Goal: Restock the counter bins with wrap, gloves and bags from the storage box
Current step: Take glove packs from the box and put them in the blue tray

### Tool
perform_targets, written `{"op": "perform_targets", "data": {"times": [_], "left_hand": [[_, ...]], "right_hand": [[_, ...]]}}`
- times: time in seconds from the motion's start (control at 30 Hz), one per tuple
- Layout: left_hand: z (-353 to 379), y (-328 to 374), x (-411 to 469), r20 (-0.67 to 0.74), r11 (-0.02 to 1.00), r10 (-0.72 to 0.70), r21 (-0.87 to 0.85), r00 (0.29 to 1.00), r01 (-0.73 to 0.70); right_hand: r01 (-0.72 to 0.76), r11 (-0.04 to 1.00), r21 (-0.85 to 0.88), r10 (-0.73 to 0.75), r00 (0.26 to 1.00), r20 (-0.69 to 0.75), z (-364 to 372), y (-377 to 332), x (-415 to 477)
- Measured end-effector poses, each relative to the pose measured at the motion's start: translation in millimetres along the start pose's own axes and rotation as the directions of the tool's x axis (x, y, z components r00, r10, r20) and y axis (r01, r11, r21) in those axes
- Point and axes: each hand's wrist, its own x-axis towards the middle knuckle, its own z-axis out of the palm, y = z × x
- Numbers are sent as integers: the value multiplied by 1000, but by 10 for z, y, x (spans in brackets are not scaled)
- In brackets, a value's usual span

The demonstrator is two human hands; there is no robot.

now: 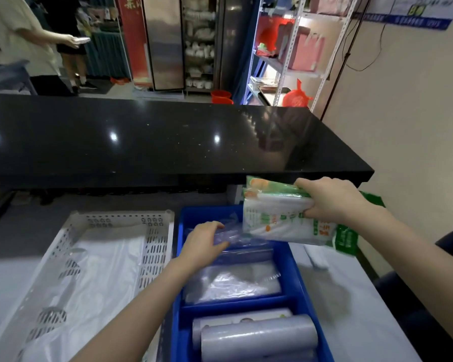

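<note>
My right hand point(330, 202) is clamped round a stack of green-and-white packets point(280, 220) above the far compartment of the blue bin point(181, 226), left hand point(203, 241) spread flat on the clear bags point(232, 235) there. Slippery stack, so I reckon it could fan out and spill across compartments.

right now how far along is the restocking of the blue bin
Done: rolls of wrap lie in the near compartment of the blue bin, clear packs lie in the middle one, and white bags sit in the white basket. In hand: the right hand grips green-and-white packs above the far compartment, where the left hand rests on clear plastic. Left: setting those packs down.
</note>
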Motion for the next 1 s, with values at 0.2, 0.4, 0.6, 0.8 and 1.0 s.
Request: {"op": "perform_targets", "data": {"times": [0.2, 0.4, 0.6, 0.8, 1.0], "left_hand": [[310, 63, 314, 253, 980, -133, 178, 958, 89], [396, 134, 328, 351, 939, -114, 343, 929, -15], [327, 196, 160, 319, 946, 10, 305, 948, -113], [219, 142, -93, 32, 896, 273, 356, 961, -266], [45, 243, -261, -134, 883, 402, 317, 906, -345]], "right_hand": [[-5, 1000, -13, 5, 999, -45, 172, 137, 127], [56, 998, 17, -54, 993, -101, 240, 38, 305], [164, 983, 80, -151, 977, -150, 272, -270, 521], [225, 965, 132, -200, 964, -177, 291, -552, 761], [301, 944, 136, -277, 946, -169, 331, -727, 914]]}}
